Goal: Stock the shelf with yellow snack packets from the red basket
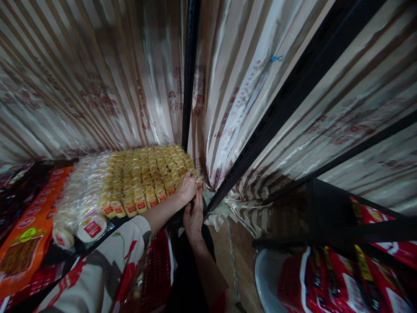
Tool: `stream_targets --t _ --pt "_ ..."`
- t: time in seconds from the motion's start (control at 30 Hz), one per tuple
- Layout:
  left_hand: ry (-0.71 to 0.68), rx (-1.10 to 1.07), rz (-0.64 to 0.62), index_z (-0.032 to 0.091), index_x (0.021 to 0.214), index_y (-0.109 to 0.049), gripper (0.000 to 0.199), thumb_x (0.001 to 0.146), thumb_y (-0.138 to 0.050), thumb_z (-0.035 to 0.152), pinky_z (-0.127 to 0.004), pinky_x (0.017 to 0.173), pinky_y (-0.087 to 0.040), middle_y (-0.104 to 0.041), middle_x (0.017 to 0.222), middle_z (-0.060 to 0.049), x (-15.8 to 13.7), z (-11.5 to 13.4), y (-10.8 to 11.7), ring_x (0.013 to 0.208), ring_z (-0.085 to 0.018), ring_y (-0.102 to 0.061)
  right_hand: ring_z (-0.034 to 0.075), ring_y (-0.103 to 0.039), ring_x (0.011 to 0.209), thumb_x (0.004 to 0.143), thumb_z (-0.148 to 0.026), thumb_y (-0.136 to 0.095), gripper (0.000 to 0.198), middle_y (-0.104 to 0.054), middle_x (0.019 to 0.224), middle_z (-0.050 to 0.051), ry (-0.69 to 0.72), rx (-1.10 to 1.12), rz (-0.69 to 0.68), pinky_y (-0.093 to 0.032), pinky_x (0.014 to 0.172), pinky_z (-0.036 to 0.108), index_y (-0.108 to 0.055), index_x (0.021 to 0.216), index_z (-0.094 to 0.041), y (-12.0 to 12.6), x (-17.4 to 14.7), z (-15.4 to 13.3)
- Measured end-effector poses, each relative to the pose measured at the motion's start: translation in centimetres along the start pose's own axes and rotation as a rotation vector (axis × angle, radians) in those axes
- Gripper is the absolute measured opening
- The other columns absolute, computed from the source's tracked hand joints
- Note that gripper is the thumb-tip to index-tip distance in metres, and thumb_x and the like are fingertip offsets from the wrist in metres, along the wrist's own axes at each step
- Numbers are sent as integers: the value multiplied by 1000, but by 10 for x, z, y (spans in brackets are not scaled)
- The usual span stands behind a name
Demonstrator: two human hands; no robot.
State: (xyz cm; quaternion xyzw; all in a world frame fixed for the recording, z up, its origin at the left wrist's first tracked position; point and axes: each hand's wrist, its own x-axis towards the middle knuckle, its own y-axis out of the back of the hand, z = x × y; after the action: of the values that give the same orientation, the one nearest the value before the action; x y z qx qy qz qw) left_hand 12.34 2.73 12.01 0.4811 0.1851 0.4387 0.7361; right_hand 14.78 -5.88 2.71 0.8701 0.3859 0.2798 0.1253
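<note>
A patterned sleeve [107, 261] fills the lower left of the frame, nearest the camera, and belongs to the left arm. Behind everything a striped satin curtain [97, 78] is hung across the whole upper frame, most likely as a backdrop closing off the rack. A black metal rack frame [190, 74] is seen as an upright at centre, with a slanted bar running to the upper right.

At centre left a shelf is packed with rows of yellow snack packets [146, 174], laid flat and tight so the labels face up. Just left of them clear-wrapped round packets [84, 208] are stacked, and an orange snack bag [26, 234] lies flat at the far left edge. Red packages [342, 278] are piled on a lower level at the lower right. A red basket [156, 269] is seen at bottom centre, beneath the arms.

The left hand [186, 188] is placed at the right end of the yellow rows, fingers curled around a small yellow packet [198, 181] at the shelf's corner by the upright. The right hand [193, 217] is raised just below it, fingers half curled at the shelf edge; whether anything is gripped by it cannot be told. The hands are nearly touching.
</note>
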Motion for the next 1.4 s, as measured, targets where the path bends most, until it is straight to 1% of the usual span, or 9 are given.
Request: stream_targets --t 0.47,0.6,0.7,0.83,1.0,1.07,1.17,1.27,1.4 --pt "34 77 -19 14 103 -55 25 83 -40 12 -27 67 -47 -51 107 -11 5 -2 -5 79 -17 -59 28 -25 134 81 -17 -37 55 -32 142 19 76 -141 -9 -30 104 51 -35 134 -6 -12 8 13" --pt "-1 46 -29 14 108 -53 28 83 -41 12 -28 70 -48 -50 113 -12 2 0 0 83 -18 -60 28 -25 134 81 -18 -37 53 -31 143 18 84 -139 -2 -29 104 52 -37 133 -10 -9 8 9" --pt "12 -31 26 15 114 -51 34 82 -41 11 -29 74 -49 -49 116 -12 -3 1 5 86 -19 -59 28 -24 134 81 -18 -37 52 -30 143 18 76 -141 7 -29 103 52 -39 132 -10 -7 8 6" --pt "-45 -181 145 17 107 -57 30 84 -37 13 -31 84 -48 -53 111 -10 -23 2 9 91 -18 -57 29 -27 131 82 -24 -40 51 -33 140 20 84 -131 16 -29 103 53 -38 131 -9 -5 9 2" --pt "-143 -332 193 18 96 -61 27 86 -36 15 -30 88 -48 -57 97 -7 -82 -7 6 93 -16 -56 23 -45 116 86 -31 -36 41 -51 120 16 102 -38 49 -38 98 45 -47 121 -12 7 5 -6" --pt "-124 -360 209 19 95 -61 26 85 -37 15 -30 89 -47 -58 97 -7 -110 -12 4 96 -16 -55 21 -53 103 87 -31 -35 39 -58 108 13 126 45 -30 -42 92 41 -49 119 -14 12 -4 -11" --pt "-66 -397 265 18 92 -61 26 82 -38 11 -33 91 -45 -59 100 -9 -149 -22 1 100 -18 -53 21 -58 93 85 -30 -37 36 -63 96 10 188 128 -255 -46 86 37 -54 113 -16 12 -27 -20" --pt "88 -430 299 18 85 -61 27 80 -37 8 -33 88 -46 -60 93 -8 -187 -37 -4 94 -17 -54 20 -60 92 82 -26 -40 31 -65 95 9 188 150 -460 -47 84 34 -59 106 -18 4 -58 -29" --pt "348 -450 243 18 81 -62 28 74 -39 4 -31 81 -47 -61 88 -6 -240 -77 -22 86 -16 -56 19 -62 86 76 -14 -45 26 -68 93 8 121 72 -927 -47 78 30 -63 94 -18 -16 -98 -35"
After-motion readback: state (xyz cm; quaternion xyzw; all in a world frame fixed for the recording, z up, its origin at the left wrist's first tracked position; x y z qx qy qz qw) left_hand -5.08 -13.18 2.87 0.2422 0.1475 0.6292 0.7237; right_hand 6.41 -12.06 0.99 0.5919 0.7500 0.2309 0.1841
